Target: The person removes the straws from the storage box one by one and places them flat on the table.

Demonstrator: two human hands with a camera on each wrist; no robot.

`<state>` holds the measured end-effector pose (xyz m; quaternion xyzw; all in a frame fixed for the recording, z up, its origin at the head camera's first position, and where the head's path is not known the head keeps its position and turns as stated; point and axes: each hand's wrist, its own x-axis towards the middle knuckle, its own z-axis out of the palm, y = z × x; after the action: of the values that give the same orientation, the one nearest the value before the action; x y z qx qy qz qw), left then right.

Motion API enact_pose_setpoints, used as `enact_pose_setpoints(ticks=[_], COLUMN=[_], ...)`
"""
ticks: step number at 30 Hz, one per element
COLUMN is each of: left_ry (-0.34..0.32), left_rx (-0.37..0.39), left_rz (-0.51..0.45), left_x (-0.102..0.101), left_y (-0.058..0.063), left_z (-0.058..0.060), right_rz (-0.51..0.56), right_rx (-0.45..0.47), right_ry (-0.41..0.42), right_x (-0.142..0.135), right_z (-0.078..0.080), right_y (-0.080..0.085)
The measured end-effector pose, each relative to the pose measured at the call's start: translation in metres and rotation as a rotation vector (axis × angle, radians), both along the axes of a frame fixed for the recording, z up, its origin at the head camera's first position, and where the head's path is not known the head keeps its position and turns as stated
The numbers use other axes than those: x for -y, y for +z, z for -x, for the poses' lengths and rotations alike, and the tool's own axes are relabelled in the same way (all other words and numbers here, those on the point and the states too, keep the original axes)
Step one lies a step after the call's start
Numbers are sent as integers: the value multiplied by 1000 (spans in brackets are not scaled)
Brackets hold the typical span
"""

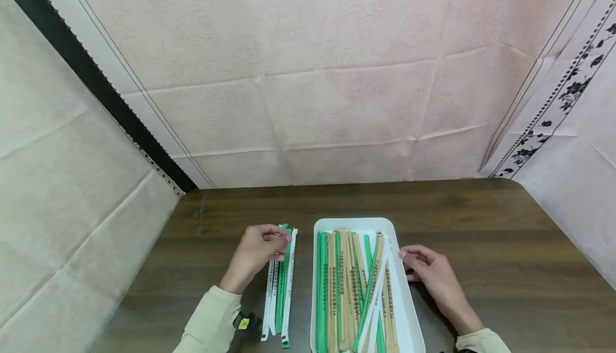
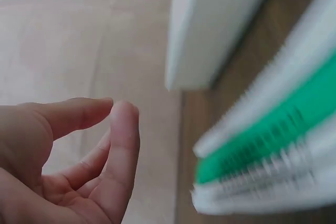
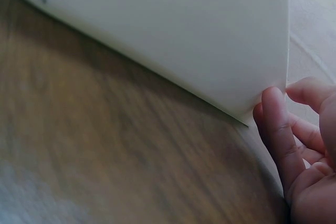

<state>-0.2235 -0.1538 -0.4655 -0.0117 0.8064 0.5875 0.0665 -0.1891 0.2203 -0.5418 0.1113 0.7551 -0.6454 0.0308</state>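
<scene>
A white rectangular tray stands on the table, filled with long, slim printed packets in green, tan and white. To its left lies a small group of green and white packets, side by side. My left hand hovers over the far end of that group. In the left wrist view its thumb and fingertip meet with nothing between them, apart from the blurred packets. My right hand pinches the tray's right rim, and in the right wrist view its fingers press the outer wall.
The brown wooden table ends at a pale cloth wall behind. More cloth hangs at the left, and a flower-bordered cloth at the right. A dark wrist strap is on the left wrist.
</scene>
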Motion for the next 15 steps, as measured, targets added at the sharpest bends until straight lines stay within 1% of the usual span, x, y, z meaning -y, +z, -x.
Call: enact_pose_setpoints(ticks=[3,5,7,11,15], left_ry=[-74,-123,-178,-268,-302], left_rx=[25,49,69,102,141], left_rz=[-87,-110,-127,-137,-141], left_x=[-14,-23,-32,-50,-70], left_y=[13,19,22,22,17], left_z=[-4,-6,-7,-7,-8], right_rz=[13,21,21,21,19], right_rx=[-9,-13,-17,-21,-17], right_ry=[2,4,5,3,6], right_x=[0,0,-1,-1,-1], right_z=[0,0,0,-1,-1], right_y=[-1,0,0,0,0])
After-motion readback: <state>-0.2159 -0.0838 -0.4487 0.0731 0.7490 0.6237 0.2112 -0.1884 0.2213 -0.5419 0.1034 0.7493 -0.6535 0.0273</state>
